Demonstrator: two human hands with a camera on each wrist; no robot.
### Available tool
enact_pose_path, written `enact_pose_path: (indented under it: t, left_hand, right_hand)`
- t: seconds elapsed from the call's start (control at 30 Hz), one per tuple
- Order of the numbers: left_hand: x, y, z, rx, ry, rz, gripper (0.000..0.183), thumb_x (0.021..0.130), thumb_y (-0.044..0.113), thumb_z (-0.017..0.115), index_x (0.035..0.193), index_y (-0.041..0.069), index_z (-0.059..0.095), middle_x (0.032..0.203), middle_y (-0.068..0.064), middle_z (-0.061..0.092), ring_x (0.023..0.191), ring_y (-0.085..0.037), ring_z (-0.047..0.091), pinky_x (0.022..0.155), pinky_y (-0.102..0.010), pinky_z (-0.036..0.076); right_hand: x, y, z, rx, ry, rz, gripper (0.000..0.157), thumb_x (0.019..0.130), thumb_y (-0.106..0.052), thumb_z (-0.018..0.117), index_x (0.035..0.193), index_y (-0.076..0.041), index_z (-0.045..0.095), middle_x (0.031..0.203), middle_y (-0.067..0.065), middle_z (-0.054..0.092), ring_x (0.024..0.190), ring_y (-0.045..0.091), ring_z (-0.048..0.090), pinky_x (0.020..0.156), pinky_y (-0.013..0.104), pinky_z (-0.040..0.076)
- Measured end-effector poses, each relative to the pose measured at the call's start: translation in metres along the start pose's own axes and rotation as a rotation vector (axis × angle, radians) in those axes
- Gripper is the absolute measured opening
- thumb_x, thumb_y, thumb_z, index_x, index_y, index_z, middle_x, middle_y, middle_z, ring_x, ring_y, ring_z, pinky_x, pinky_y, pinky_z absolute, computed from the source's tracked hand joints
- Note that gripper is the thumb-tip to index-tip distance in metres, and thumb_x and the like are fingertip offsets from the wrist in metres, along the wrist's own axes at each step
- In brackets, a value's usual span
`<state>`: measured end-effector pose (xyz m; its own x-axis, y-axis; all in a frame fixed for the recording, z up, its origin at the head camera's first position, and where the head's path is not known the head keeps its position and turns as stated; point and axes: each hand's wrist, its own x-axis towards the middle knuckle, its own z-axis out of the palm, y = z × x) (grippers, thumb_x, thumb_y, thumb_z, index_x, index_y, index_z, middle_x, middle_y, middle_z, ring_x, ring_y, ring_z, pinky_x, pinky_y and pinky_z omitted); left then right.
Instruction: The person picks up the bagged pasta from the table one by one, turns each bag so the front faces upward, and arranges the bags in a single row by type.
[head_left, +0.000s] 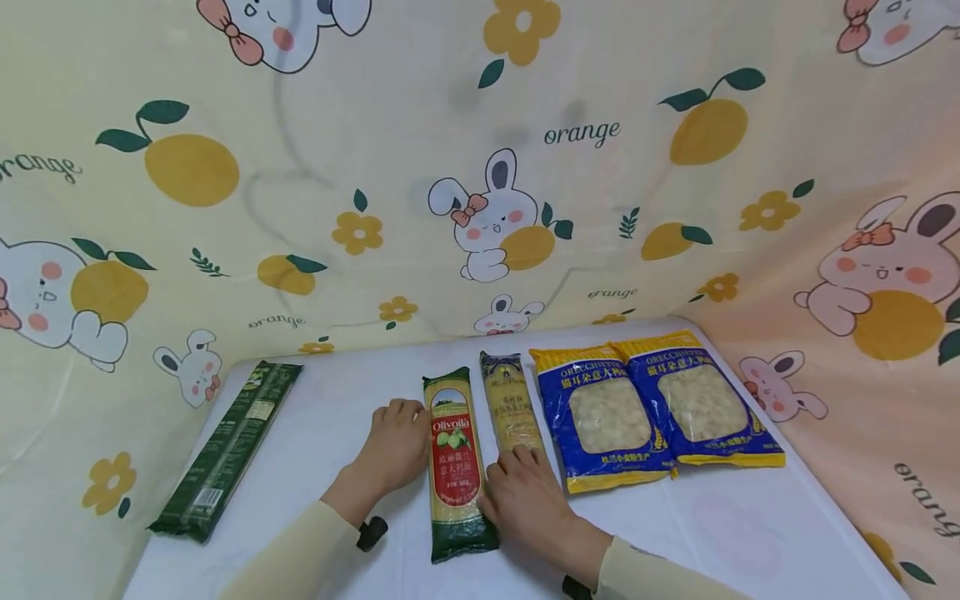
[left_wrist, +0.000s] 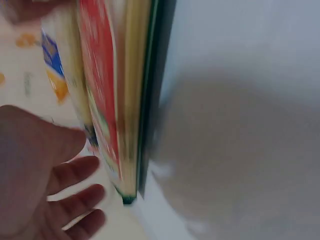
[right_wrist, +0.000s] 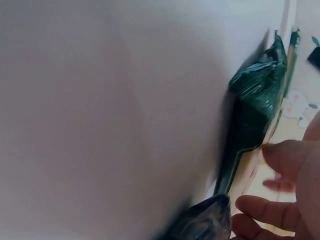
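Observation:
A spaghetti pack (head_left: 454, 458) with a red label and green ends lies in the middle of the white table. Beside its upper left edge is my left hand (head_left: 396, 442); the left wrist view shows these fingers (left_wrist: 75, 197) loosely bent with nothing in them. My right hand (head_left: 532, 508) is at the pack's lower right, its thumb (right_wrist: 285, 152) right at the green end. Its other fingers reach over the lower part of a narrower gold pasta pack (head_left: 512, 404), whose dark blue end (right_wrist: 205, 220) shows in the right wrist view.
Two blue and yellow orecchiette bags (head_left: 600, 425) lie overlapping at the right. A long dark green pack (head_left: 232, 450) lies slanted near the table's left edge. Patterned cloth (head_left: 405, 167) with rabbits and oranges hangs behind and at both sides of the white table (head_left: 337, 392).

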<state>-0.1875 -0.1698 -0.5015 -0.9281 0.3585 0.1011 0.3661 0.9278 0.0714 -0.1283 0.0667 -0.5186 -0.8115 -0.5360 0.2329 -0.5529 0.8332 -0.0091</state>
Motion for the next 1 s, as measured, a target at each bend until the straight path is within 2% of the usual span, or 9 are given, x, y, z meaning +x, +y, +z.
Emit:
enact_pose_path:
  t: [0.1, 0.17, 0.27, 0.43, 0.57, 0.7, 0.87, 1.0]
  left_hand:
    - [-0.023, 0.013, -0.001, -0.090, -0.107, 0.024, 0.057, 0.101, 0.040, 0.071, 0.142, 0.001, 0.060, 0.147, -0.021, 0.057, 0.140, -0.041, 0.049, 0.112, -0.064, 0.042]
    - [-0.035, 0.019, -0.001, -0.141, -0.172, 0.038, 0.073, 0.099, 0.050, 0.071, 0.150, 0.001, 0.053, 0.155, -0.022, 0.051, 0.147, -0.042, 0.044, 0.116, -0.065, 0.039]
    - [-0.052, 0.024, 0.003, -0.192, -0.252, 0.074, 0.090, 0.097, 0.062, 0.067, 0.159, 0.001, 0.042, 0.166, -0.021, 0.038, 0.156, -0.041, 0.034, 0.121, -0.064, 0.034]
    - [-0.068, 0.023, 0.012, -0.217, -0.315, 0.099, 0.098, 0.098, 0.070, 0.058, 0.165, 0.004, 0.032, 0.174, -0.017, 0.024, 0.161, -0.036, 0.023, 0.125, -0.062, 0.028]
    - [-0.068, 0.019, 0.016, -0.192, -0.330, 0.105, 0.098, 0.099, 0.074, 0.048, 0.167, 0.007, 0.027, 0.176, -0.013, 0.020, 0.163, -0.033, 0.020, 0.128, -0.059, 0.025]
    - [-0.061, 0.013, 0.021, -0.180, -0.321, 0.122, 0.097, 0.100, 0.075, 0.042, 0.168, 0.008, 0.024, 0.177, -0.012, 0.018, 0.163, -0.032, 0.019, 0.128, -0.060, 0.025]
    - [-0.047, 0.009, 0.023, -0.193, -0.300, 0.135, 0.094, 0.102, 0.071, 0.045, 0.168, 0.006, 0.026, 0.176, -0.013, 0.020, 0.163, -0.032, 0.021, 0.127, -0.059, 0.027]
    - [-0.038, 0.008, 0.021, -0.224, -0.323, 0.139, 0.092, 0.103, 0.065, 0.051, 0.167, 0.005, 0.026, 0.176, -0.013, 0.019, 0.163, -0.031, 0.019, 0.128, -0.057, 0.026]
  right_hand:
    - [-0.003, 0.006, 0.000, -0.016, -0.010, -0.052, 0.036, 0.098, -0.048, 0.070, 0.113, -0.015, 0.074, 0.109, 0.002, 0.069, 0.109, 0.024, 0.061, 0.102, 0.052, 0.049]
    - [-0.003, 0.008, -0.001, -0.010, -0.058, -0.074, 0.046, 0.099, -0.052, 0.069, 0.130, -0.018, 0.070, 0.126, 0.003, 0.069, 0.124, 0.026, 0.060, 0.111, 0.057, 0.046]
    - [-0.003, 0.010, -0.002, 0.005, -0.144, -0.093, 0.059, 0.102, -0.055, 0.064, 0.150, -0.022, 0.059, 0.148, 0.006, 0.062, 0.143, 0.029, 0.053, 0.119, 0.063, 0.038]
    - [-0.003, 0.008, -0.002, -0.006, -0.194, -0.090, 0.066, 0.103, -0.059, 0.058, 0.156, -0.020, 0.053, 0.158, 0.007, 0.055, 0.150, 0.032, 0.047, 0.122, 0.068, 0.030]
    - [0.000, 0.008, -0.001, -0.012, -0.211, -0.078, 0.068, 0.104, -0.061, 0.055, 0.157, -0.019, 0.051, 0.160, 0.009, 0.053, 0.151, 0.033, 0.045, 0.122, 0.070, 0.027]
    - [0.005, 0.012, 0.001, 0.000, -0.238, -0.065, 0.065, 0.105, -0.060, 0.052, 0.158, -0.023, 0.051, 0.162, 0.010, 0.050, 0.152, 0.035, 0.043, 0.123, 0.072, 0.024]
    - [0.015, 0.018, 0.006, -0.001, -0.251, -0.056, 0.059, 0.107, -0.057, 0.050, 0.158, -0.026, 0.052, 0.163, 0.011, 0.048, 0.154, 0.035, 0.041, 0.124, 0.070, 0.024]
    - [0.020, 0.023, 0.008, 0.014, -0.263, -0.060, 0.058, 0.108, -0.055, 0.049, 0.160, -0.029, 0.048, 0.167, 0.010, 0.043, 0.156, 0.036, 0.036, 0.125, 0.069, 0.023]
